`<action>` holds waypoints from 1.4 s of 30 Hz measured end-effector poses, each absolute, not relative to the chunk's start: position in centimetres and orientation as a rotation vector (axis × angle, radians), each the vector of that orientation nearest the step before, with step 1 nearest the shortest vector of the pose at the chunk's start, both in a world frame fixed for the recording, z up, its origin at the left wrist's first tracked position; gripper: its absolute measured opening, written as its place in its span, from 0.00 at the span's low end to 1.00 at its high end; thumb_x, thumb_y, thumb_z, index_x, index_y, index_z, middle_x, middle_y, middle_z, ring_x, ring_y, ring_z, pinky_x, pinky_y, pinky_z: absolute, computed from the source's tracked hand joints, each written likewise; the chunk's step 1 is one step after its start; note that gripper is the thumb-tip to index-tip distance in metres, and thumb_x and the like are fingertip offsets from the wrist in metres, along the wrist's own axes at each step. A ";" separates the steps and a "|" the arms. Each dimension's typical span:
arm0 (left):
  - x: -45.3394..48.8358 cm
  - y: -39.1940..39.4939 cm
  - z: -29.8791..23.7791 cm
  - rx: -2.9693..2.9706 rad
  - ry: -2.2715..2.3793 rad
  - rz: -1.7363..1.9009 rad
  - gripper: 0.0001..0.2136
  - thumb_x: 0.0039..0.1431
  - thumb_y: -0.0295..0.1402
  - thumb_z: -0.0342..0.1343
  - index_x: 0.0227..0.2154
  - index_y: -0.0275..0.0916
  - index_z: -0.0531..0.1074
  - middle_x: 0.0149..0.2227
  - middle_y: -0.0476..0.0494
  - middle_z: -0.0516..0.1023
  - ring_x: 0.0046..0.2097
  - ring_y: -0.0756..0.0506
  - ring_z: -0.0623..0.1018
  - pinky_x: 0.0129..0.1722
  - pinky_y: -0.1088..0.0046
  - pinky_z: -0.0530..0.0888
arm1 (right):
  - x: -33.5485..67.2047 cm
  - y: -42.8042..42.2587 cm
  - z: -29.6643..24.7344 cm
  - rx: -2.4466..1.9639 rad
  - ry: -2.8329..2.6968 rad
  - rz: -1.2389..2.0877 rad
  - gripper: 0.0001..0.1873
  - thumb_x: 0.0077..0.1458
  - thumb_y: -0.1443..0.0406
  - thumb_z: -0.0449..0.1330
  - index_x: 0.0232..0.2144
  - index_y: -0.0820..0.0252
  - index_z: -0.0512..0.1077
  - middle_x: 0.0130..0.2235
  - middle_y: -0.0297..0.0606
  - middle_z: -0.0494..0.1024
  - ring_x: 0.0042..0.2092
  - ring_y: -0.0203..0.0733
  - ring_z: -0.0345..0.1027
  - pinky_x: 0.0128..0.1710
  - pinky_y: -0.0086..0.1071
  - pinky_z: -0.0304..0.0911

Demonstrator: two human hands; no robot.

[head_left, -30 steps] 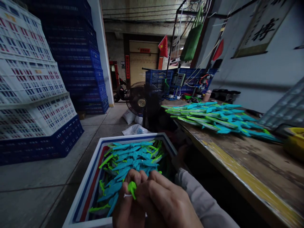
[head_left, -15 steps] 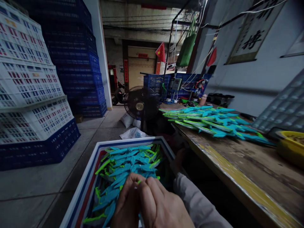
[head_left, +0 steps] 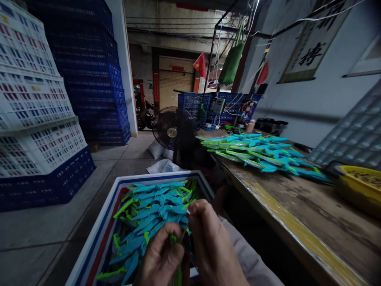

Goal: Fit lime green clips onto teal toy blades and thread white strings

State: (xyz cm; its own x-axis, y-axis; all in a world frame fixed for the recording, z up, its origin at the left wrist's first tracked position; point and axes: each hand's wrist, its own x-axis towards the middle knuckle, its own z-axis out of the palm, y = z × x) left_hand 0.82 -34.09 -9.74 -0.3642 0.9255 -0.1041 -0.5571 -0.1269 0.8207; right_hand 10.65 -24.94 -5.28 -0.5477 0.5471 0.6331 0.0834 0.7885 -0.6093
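Note:
Low in front, my left hand point(head_left: 162, 254) is closed, thumb and fingers round a bright green plastic piece point(head_left: 177, 274) whose lower part drops out of the picture. My right hand point(head_left: 210, 244) is beside it, fingertips pinched on a thin, pale strand-like thing point(head_left: 183, 233) that runs toward the left hand; its exact kind is too small to make out. Both hands are above the near side of a white crate point(head_left: 98, 234) with blue and red stripes. Inside it lie many turquoise plastic pieces point(head_left: 162, 198) with green parts, overlapping in a row.
On the right, a wooden table point(head_left: 300, 202) bears a pile of similar turquoise and green pieces point(head_left: 262, 153) and a yellow basin point(head_left: 357, 194) of small parts. A fan point(head_left: 172, 132) stands ahead. White crates point(head_left: 32, 103) and blue crates point(head_left: 101, 95) are stacked at left.
My hands, pressed together before, have come apart; the right has shifted right and up a little. The green piece and thin strand now show between them. The view has shifted slightly.

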 end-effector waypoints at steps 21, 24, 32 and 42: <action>1.2 -33.3 -11.6 0.618 0.811 1.624 0.17 0.53 0.48 0.68 0.29 0.39 0.72 0.29 0.51 0.69 0.22 0.53 0.68 0.21 0.77 0.64 | 13.3 -25.6 -9.1 -0.503 -1.530 2.050 0.25 0.53 0.45 0.69 0.31 0.56 0.65 0.28 0.30 0.69 0.25 0.35 0.68 0.24 0.27 0.67; 1.3 -33.5 -11.7 0.584 0.832 1.637 0.18 0.53 0.48 0.68 0.29 0.39 0.72 0.32 0.51 0.70 0.22 0.54 0.67 0.21 0.76 0.63 | 13.4 -26.0 -9.8 -0.496 -1.604 1.925 0.22 0.60 0.48 0.65 0.32 0.58 0.64 0.29 0.30 0.69 0.26 0.34 0.68 0.26 0.26 0.65; 1.3 -33.9 -10.9 0.548 0.901 1.595 0.17 0.51 0.47 0.69 0.27 0.38 0.73 0.30 0.50 0.69 0.23 0.53 0.66 0.21 0.76 0.63 | 14.0 -26.5 -9.1 -0.495 -1.643 2.029 0.23 0.60 0.46 0.63 0.35 0.58 0.64 0.30 0.33 0.72 0.29 0.35 0.69 0.31 0.27 0.64; 0.0 -34.8 -12.0 0.333 0.955 1.497 0.19 0.39 0.43 0.77 0.33 0.39 0.80 0.22 0.47 0.77 0.23 0.46 0.75 0.26 0.72 0.69 | 13.7 -26.1 -9.6 -0.277 -2.192 1.120 0.11 0.69 0.67 0.46 0.32 0.56 0.61 0.37 0.37 0.69 0.34 0.35 0.65 0.34 0.26 0.65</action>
